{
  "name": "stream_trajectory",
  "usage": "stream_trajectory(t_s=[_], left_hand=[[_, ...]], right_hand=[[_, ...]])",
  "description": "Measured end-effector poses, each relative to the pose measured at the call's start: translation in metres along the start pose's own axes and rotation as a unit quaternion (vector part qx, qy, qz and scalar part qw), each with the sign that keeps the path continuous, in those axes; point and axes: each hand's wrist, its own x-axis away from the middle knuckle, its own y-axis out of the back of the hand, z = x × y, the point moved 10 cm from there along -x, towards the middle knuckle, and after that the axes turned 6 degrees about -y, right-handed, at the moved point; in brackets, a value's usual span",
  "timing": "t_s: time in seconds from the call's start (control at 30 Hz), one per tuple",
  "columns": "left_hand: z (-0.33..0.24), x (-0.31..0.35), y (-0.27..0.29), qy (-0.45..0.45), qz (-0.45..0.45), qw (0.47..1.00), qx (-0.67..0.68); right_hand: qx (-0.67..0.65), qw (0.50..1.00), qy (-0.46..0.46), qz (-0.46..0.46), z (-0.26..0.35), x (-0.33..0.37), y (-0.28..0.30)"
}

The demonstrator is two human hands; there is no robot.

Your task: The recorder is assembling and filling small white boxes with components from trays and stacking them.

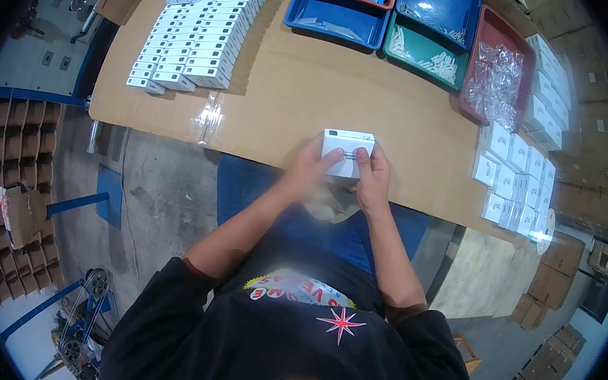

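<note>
Between both hands is a small white cardboard box (pixel 349 141) with a dark square mark at its far left corner, held at the table's near edge. My left hand (pixel 308 167) grips its left side, the thumb lying on the face; this hand is slightly blurred. On the other side my right hand (pixel 374 180) is closed round the box, its thumb also pressed on the face. The fingers behind the box are hidden.
Stacks of white boxes (pixel 212 36) stand at the far left of the table (pixel 275 102); more white boxes (pixel 508 177) are at the right. Along the back are blue (pixel 335 19), green (pixel 423 55) and red (pixel 484 33) trays, some holding small white parts, blue parts and clear plastic pieces.
</note>
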Motion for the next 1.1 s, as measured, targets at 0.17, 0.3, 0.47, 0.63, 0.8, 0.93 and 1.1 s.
stream_trajectory(t_s=[0.17,0.3,0.47,0.63,0.8,0.93,1.1], left_hand=[[0.009,0.004,-0.001,0.059,-0.012,0.998,0.032],[0.005,0.001,-0.004,0.003,-0.008,0.999,0.032],[-0.004,0.005,0.007,-0.015,-0.132,0.987,-0.092],[-0.025,0.005,-0.005,-0.107,-0.147,0.974,-0.133],[-0.02,0.012,-0.008,-0.093,-0.14,0.984,-0.055],[-0.018,0.012,-0.005,-0.093,-0.147,0.983,-0.057],[-0.015,0.009,0.002,-0.099,-0.162,0.976,-0.107]], right_hand=[[-0.002,1.0,0.005,0.006,0.0,0.001,0.003],[0.024,1.0,0.01,0.006,0.002,0.0,0.006],[0.142,0.987,0.071,-0.023,0.031,0.007,-0.012],[0.194,0.96,0.153,-0.129,0.049,0.006,0.0],[0.175,0.959,0.177,-0.132,0.044,0.009,0.001],[0.192,0.955,0.193,-0.118,0.043,0.007,-0.001],[0.249,0.932,0.209,-0.159,0.053,0.005,-0.005]])
